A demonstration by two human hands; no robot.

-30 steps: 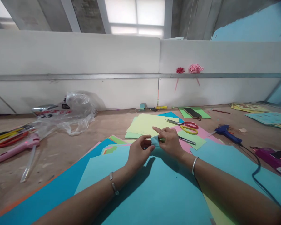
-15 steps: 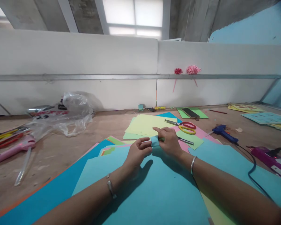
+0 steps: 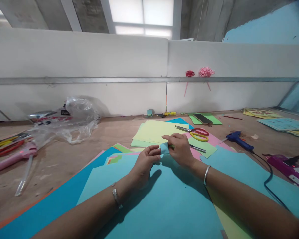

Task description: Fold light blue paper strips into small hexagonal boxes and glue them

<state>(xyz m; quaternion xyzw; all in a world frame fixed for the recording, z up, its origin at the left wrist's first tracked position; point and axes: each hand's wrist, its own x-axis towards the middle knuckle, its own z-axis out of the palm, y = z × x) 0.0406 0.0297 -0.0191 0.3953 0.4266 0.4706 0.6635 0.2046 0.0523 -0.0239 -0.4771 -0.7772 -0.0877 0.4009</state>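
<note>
Both my hands meet over a stack of coloured paper. My left hand point(image 3: 146, 161) and my right hand point(image 3: 179, 148) pinch a small rolled piece of light blue paper point(image 3: 164, 148) between their fingertips, my right forefinger stretched along its top. Under my forearms lies a large light blue sheet point(image 3: 164, 202), with a darker blue sheet point(image 3: 62, 202) to its left. Pale yellow-green sheets point(image 3: 155, 131) lie just beyond my hands.
Red-and-yellow scissors point(image 3: 196, 132), a blue glue gun point(image 3: 238, 139) with a black cable, and a purple power strip point(image 3: 290, 169) lie to the right. A pink glue gun point(image 3: 13, 157) and a crumpled plastic bag point(image 3: 72, 121) are at left. White wall panels stand behind.
My hands have stayed on the small blue paper roll, my left fingers closing a little tighter on it. The view shifted slightly.
</note>
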